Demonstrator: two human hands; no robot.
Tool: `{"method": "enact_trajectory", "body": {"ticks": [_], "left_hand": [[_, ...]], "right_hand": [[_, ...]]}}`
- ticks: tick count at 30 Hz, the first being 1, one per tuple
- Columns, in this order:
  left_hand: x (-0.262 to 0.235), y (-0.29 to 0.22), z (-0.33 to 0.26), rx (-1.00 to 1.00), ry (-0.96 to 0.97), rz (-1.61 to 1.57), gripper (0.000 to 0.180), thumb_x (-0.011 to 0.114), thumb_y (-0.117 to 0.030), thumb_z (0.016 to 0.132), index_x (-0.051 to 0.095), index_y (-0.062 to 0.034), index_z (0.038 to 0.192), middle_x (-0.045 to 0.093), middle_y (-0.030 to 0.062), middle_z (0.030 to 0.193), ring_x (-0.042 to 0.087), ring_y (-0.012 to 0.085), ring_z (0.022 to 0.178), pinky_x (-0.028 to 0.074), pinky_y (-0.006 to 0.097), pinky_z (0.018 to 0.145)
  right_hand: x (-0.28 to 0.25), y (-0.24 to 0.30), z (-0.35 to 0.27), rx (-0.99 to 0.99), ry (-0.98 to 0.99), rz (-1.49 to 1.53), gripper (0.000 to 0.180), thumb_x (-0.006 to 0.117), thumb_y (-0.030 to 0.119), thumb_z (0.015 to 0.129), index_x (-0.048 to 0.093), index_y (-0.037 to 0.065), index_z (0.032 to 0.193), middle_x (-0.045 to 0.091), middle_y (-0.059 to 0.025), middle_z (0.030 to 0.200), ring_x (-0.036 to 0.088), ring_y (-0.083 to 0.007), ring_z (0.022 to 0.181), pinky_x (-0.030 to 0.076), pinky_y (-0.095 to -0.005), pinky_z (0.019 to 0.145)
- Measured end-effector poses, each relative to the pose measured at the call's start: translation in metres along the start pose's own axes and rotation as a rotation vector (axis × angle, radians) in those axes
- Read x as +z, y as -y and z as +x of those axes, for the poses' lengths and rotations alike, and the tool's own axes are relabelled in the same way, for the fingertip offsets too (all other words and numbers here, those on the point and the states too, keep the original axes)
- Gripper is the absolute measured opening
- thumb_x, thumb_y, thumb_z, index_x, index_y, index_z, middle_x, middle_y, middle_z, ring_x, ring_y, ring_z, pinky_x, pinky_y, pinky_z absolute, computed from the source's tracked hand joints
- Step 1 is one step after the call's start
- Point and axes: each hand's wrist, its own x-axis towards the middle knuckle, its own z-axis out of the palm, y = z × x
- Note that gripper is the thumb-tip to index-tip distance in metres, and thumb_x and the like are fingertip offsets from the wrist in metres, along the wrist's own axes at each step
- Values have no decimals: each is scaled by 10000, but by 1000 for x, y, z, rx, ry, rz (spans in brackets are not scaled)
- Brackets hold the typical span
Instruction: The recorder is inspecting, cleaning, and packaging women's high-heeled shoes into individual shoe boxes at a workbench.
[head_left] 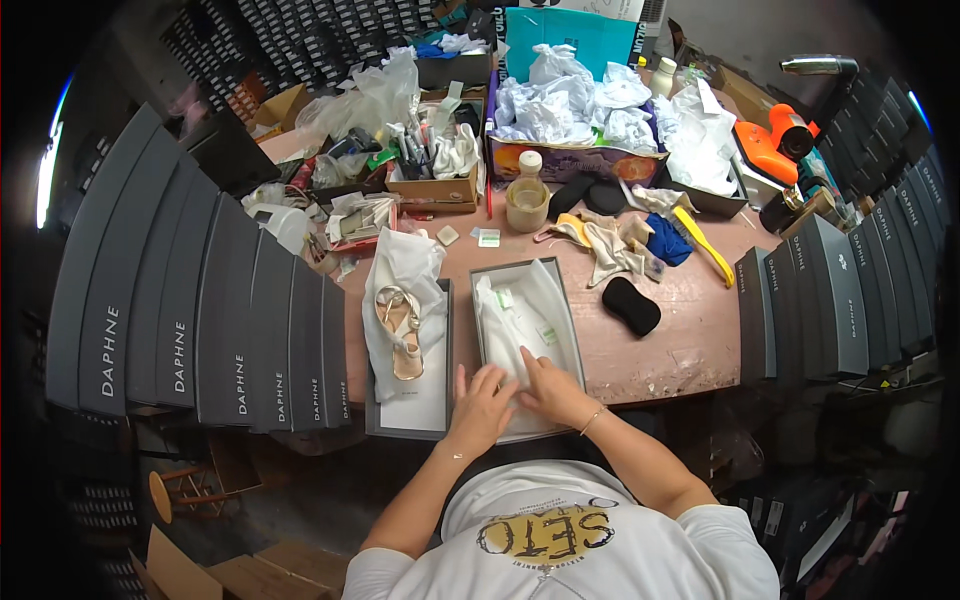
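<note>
An open grey shoe box (pixel 573 330) lined with white tissue paper (pixel 515 320) lies at the near edge of the brown table. My left hand (pixel 483 402) and my right hand (pixel 548 388) both press flat on the tissue at the box's near end, fingers spread. To the left lies the box's lid (pixel 420 410), bearing a gold strappy sandal (pixel 402 325) on white wrapping paper.
Rows of dark grey shoe boxes (pixel 210 310) stand at the left and others (pixel 840 300) at the right. Farther back lie a black pad (pixel 631 305), a yellow brush (pixel 703 243), cloths, a jar (pixel 527 198), crumpled white paper (pixel 570 100) and cardboard trays of tools.
</note>
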Motion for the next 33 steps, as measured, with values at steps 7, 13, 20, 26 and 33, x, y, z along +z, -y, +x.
{"method": "enact_trajectory", "body": {"ticks": [7,13,20,26,33], "left_hand": [[14,5,-2,70,20,11,242,654,-170,819,623,-67,1036,591,83,1059,504,273,1168,227,621,1070],[-7,-59,12,-233,-500,-980,482,673,-291,875,535,0,1233,551,131,1245,473,231,1219,349,395,1033],[-11,-37,5,-449,-737,-1358,265,602,-200,941,626,3,1110,647,21,980,593,113,882,480,271,781],[7,-37,10,-501,-730,-1487,410,541,-369,971,586,-21,1183,605,25,1044,551,102,934,453,256,817],[-16,-6,12,-531,-623,-1669,462,474,-398,989,567,-4,1212,630,92,1134,608,171,1010,482,307,898]], "right_hand": [[-91,6,27,134,-62,741,580,666,189,760,502,-62,1256,646,-171,1079,646,-209,930,512,-314,800],[-101,37,-7,10,-291,1078,552,630,122,866,403,-3,1354,571,-111,1212,578,-167,1053,481,-304,870],[-105,65,-2,-415,-731,178,777,762,260,783,361,73,1422,363,-246,1413,372,-402,1300,329,-449,1056],[-115,76,25,-607,-475,-79,168,715,143,771,647,114,922,614,-81,1003,554,-278,1099,367,-470,990],[-83,125,-58,-230,-45,351,259,693,60,813,647,28,1067,623,-135,953,611,-279,912,483,-349,793]]}}
